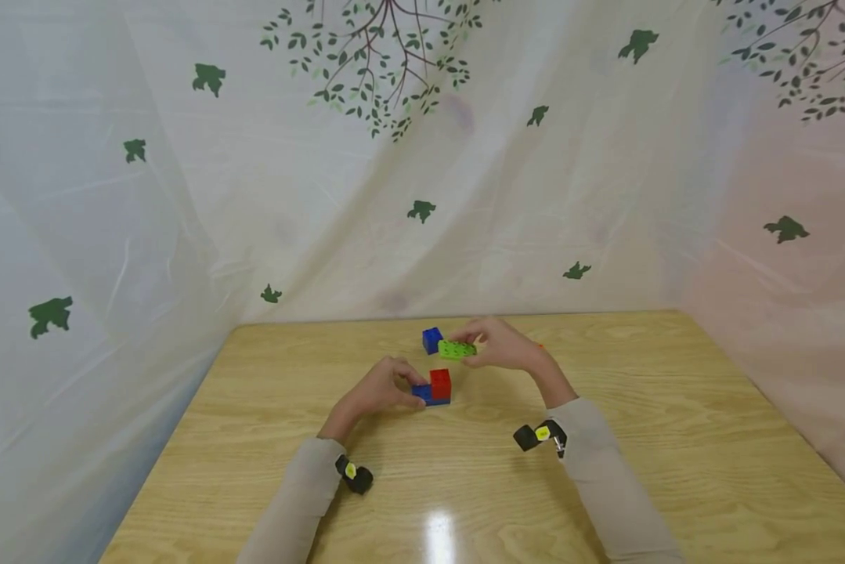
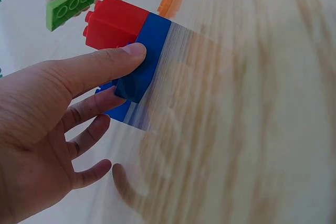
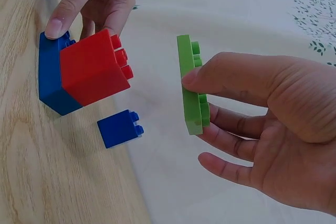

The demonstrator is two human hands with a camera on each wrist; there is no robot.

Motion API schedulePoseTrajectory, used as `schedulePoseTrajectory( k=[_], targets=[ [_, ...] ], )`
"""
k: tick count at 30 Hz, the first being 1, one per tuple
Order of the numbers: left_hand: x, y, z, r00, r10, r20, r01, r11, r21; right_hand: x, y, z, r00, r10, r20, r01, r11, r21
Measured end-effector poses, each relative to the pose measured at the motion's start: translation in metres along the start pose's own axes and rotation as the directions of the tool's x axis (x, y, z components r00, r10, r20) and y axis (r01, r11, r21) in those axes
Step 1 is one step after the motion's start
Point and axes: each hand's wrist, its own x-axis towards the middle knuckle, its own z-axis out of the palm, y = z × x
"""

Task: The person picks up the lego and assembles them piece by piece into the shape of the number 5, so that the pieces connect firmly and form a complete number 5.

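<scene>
The left hand [image 1: 387, 384] is pinching the left end of a flat blue brick [image 2: 152, 61] on the counter [image 1: 436, 470], its grip clamped on it, while a red brick [image 1: 440, 384] is standing on the right end. The right hand [image 1: 500, 345] is holding a lime-green brick [image 1: 453, 350] in the air, grip clamped on it, clear of the red one. A small blue block [image 1: 431, 341] is resting on the far side; an orange brick [image 2: 171, 1] is sitting to the right.
</scene>
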Motion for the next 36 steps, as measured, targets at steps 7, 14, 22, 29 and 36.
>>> schedulePoseTrajectory(
  k=[7, 14, 22, 29, 36],
  targets=[
    [0.001, 0.0, 0.0, 1.0, -0.017, 0.006, 0.017, 1.0, 0.005, 0.002, 0.0, 0.004, 1.0, -0.025, -0.007, 0.025, 1.0, -0.013],
    [0.001, 0.001, -0.001, 1.0, -0.018, 0.012, 0.018, 1.0, -0.006, 0.004, 0.001, 0.01, 0.999, -0.037, -0.016, 0.036, 0.999, -0.012],
    [0.001, 0.001, -0.002, 1.0, -0.005, 0.013, 0.005, 1.0, 0.002, 0.008, -0.002, 0.019, 1.0, -0.006, 0.023, 0.005, 0.999, 0.045],
    [0.001, -0.001, -0.003, 1.0, 0.013, 0.011, -0.013, 1.0, -0.008, 0.009, -0.005, 0.024, 0.999, -0.011, 0.032, 0.009, 0.999, 0.051],
    [0.0, -0.002, -0.003, 1.0, 0.002, 0.02, -0.002, 1.0, -0.023, 0.011, -0.004, 0.028, 0.999, -0.027, 0.036, 0.026, 0.999, 0.037]
  ],
)
